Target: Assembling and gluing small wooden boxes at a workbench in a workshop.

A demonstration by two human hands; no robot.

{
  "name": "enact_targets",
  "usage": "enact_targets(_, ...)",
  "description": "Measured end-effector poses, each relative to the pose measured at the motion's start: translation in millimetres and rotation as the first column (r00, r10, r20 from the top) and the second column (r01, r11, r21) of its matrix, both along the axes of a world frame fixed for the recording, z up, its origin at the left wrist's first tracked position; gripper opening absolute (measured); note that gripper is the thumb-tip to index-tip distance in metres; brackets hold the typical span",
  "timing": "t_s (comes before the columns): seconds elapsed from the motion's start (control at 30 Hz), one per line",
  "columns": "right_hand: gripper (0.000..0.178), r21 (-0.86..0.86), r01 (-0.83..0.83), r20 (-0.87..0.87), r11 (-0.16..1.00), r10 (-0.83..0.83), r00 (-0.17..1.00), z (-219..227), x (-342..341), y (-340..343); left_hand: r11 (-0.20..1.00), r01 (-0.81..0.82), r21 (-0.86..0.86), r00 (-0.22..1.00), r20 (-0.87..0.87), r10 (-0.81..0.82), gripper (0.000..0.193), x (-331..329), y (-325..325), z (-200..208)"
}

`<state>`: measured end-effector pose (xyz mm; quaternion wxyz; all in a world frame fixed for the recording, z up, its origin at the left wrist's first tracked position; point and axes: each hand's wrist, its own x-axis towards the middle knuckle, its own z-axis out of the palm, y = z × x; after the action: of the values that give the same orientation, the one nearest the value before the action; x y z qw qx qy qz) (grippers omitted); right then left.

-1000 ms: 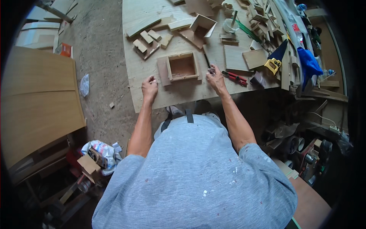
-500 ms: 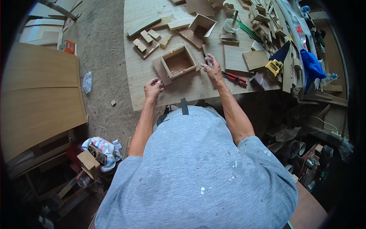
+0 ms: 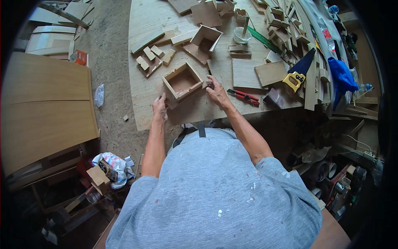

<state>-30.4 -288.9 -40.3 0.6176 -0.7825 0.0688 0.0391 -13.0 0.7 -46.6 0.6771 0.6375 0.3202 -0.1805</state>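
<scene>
A small open-topped wooden box (image 3: 190, 89) sits on a thin brown board (image 3: 175, 108) near the front edge of the workbench. My left hand (image 3: 159, 106) is at the board's left front corner, its thumb and fingers pinched on the edge. At the right corner of the box is my right hand (image 3: 216, 92), fingers curled in; what they grip, if anything, is hidden. A dark slim strip (image 3: 209, 66) lies just beyond those fingers. To the right of this hand is a red and black utility knife (image 3: 244, 97).
Behind the box lie small wood blocks (image 3: 142, 63) on a board and another open box (image 3: 206, 40). A white tub (image 3: 242, 35) with a stick stands farther back. On the right are flat panels (image 3: 247, 74), a yellow-handled handsaw (image 3: 294, 81) and a clear brownish container (image 3: 274, 98).
The view has shifted slightly. The box has turned a little counterclockwise with its board. My right hand has come closer to the box, and its fingers have curled in.
</scene>
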Motion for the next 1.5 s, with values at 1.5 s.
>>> enact_targets(1.5,0.073,0.94,0.202,-0.104,0.276,-0.331,0.938,127,-167,-72,0.345,0.938,-0.018,0.317,0.444,-0.838,0.054,-54,-198,143)
